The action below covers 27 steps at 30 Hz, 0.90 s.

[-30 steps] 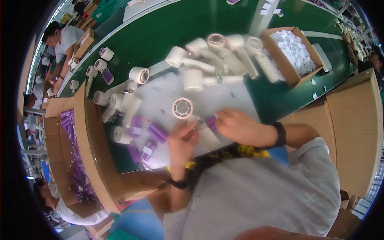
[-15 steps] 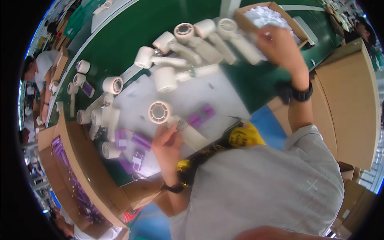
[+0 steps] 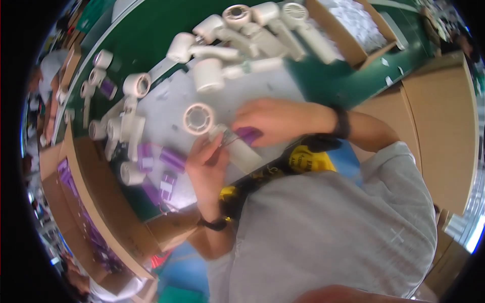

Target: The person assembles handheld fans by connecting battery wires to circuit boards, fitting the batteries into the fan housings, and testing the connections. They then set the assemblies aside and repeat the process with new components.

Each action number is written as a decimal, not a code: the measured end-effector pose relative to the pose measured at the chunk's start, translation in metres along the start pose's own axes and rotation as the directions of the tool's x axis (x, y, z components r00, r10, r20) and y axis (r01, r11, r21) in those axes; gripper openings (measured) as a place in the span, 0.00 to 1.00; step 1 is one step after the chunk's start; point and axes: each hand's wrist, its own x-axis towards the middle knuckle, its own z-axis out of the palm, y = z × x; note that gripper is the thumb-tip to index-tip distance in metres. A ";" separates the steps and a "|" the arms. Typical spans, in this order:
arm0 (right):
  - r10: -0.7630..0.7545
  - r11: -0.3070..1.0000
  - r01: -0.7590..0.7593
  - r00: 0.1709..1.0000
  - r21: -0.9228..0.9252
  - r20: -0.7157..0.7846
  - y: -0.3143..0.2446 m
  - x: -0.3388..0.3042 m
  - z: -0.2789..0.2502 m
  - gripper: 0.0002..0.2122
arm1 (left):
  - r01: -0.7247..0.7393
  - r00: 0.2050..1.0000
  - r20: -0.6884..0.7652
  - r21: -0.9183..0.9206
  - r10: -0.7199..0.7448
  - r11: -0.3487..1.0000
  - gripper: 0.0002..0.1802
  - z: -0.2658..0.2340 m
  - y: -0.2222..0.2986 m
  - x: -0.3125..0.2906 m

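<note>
White handheld fan [image 3: 241, 150], centre of frame: your left hand [image 3: 207, 160] pinches its neck. Probably light, stiff, smooth; broad handle offers surest hold. Your right hand [image 3: 275, 122], fingers curled, overlaps purple pack [image 3: 249, 134] just beside handle; cannot tell whether gripped.

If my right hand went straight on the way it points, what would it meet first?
Your right hand would probably meet the nearest white fan first, though blur leaves depth and exact contact point unclear.
</note>
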 end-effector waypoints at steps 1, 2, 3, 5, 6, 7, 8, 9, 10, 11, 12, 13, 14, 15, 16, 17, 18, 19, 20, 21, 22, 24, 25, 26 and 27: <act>-0.028 1.000 0.028 0.999 0.009 0.025 -0.004 -0.002 -0.007 0.21 | -0.033 0.999 0.044 0.014 0.033 0.999 0.20 0.003 0.006 0.002; 0.201 0.934 -0.253 0.956 0.253 0.212 -0.011 -0.003 -0.018 0.22 | -0.059 0.995 0.085 0.029 0.057 0.998 0.20 0.004 0.003 0.002; 0.262 0.858 -0.382 0.901 0.344 0.345 -0.015 -0.004 -0.024 0.23 | -0.029 0.999 0.045 0.042 0.028 0.999 0.20 0.006 0.005 0.002; 0.297 0.695 -0.513 0.843 0.503 0.449 -0.020 -0.009 -0.028 0.27 | -0.142 0.990 0.013 -0.009 0.142 0.990 0.19 0.012 0.002 -0.001; 0.284 0.658 -0.513 0.847 0.551 0.448 -0.022 -0.014 -0.027 0.28 | -0.117 0.993 -0.019 -0.003 0.117 0.993 0.19 0.013 0.003 -0.002; 0.271 0.622 -0.511 0.851 0.593 0.449 -0.025 -0.018 -0.026 0.29 | -0.113 0.994 -0.002 -0.016 0.113 0.993 0.20 0.012 0.005 -0.003; 0.226 0.491 -0.482 0.875 0.726 0.429 -0.027 -0.023 -0.024 0.31 | -0.117 0.993 0.022 -0.032 0.118 0.993 0.20 0.012 0.007 -0.003; 0.197 0.335 -0.443 0.896 0.831 0.399 -0.029 -0.030 -0.020 0.33 | -0.125 0.990 0.054 -0.054 0.127 0.991 0.20 0.014 0.006 -0.003; 0.178 0.165 -0.392 0.914 0.905 0.364 -0.031 -0.034 -0.017 0.35 | -0.112 0.993 0.041 -0.058 0.114 0.992 0.20 0.016 0.004 -0.004; 0.169 0.165 -0.406 0.910 0.899 0.379 -0.032 -0.036 -0.016 0.35 | -0.125 0.991 0.037 -0.070 0.128 0.990 0.20 0.018 0.003 -0.004; 0.164 0.149 -0.412 0.907 0.899 0.388 -0.034 -0.038 -0.016 0.36 | -0.139 0.989 0.033 -0.082 0.142 0.987 0.20 0.021 0.003 -0.004; 0.159 0.134 -0.417 0.904 0.899 0.396 -0.035 -0.039 -0.016 0.37 | -0.154 0.987 0.030 -0.093 0.157 0.984 0.20 0.022 0.003 -0.005; 0.158 0.118 -0.420 0.902 0.900 0.401 -0.035 -0.040 -0.016 0.38 | -0.145 0.989 0.022 -0.096 0.148 0.985 0.20 0.023 0.003 -0.006; 0.153 0.118 -0.430 0.898 0.895 0.412 -0.036 -0.039 -0.019 0.38 | -0.157 0.987 0.018 -0.071 0.159 0.985 0.20 0.023 0.005 -0.007; 0.207 0.151 -0.485 0.868 0.862 0.452 -0.038 -0.037 -0.025 0.39 | -0.170 0.985 0.016 -0.046 0.171 0.984 0.20 0.023 0.007 -0.008; 0.265 0.182 -0.537 0.834 0.824 0.485 -0.040 -0.035 -0.032 0.39 | -0.185 0.983 0.015 -0.023 0.185 0.983 0.20 0.023 0.008 -0.007; 0.323 0.209 -0.588 0.796 0.782 0.512 -0.041 -0.033 -0.035 0.39 | -0.180 0.984 0.009 -0.026 0.180 0.983 0.20 0.023 0.009 -0.007; 0.322 0.211 -0.594 0.792 0.776 0.518 -0.038 -0.032 -0.035 0.39 | -0.182 0.983 0.018 -0.033 0.183 0.983 0.19 0.023 0.009 -0.006; 0.313 0.405 -0.525 0.849 0.749 0.426 -0.034 -0.033 -0.034 0.38 | -0.185 0.982 0.026 -0.036 0.186 0.982 0.19 0.024 0.010 -0.006; 0.280 0.582 -0.437 0.900 0.686 0.335 -0.030 -0.034 -0.032 0.38 | -0.188 0.981 0.034 -0.039 0.190 0.981 0.19 0.024 0.011 -0.006; 0.252 0.662 -0.386 0.922 0.642 0.295 -0.029 -0.033 -0.032 0.37 | -0.185 0.982 0.028 -0.039 0.186 0.982 0.19 0.024 0.011 -0.005; 0.217 0.792 -0.320 0.943 0.520 0.251 -0.029 -0.030 -0.033 0.36 | -0.194 0.980 0.037 -0.043 0.195 0.980 0.18 0.023 0.011 -0.006; 0.211 0.842 -0.303 0.946 0.446 0.246 -0.030 -0.028 -0.034 0.35 | -0.198 0.979 0.041 -0.045 0.200 0.979 0.18 0.023 0.010 -0.006; 0.207 0.886 -0.285 0.949 0.366 0.238 -0.032 -0.028 -0.035 0.35 | -0.196 0.980 0.037 -0.047 0.197 0.980 0.18 0.023 0.009 -0.006; 0.206 0.886 -0.286 0.948 0.364 0.243 -0.033 -0.028 -0.033 0.35 | -0.213 0.976 0.037 -0.061 0.216 0.975 0.18 0.023 0.006 -0.006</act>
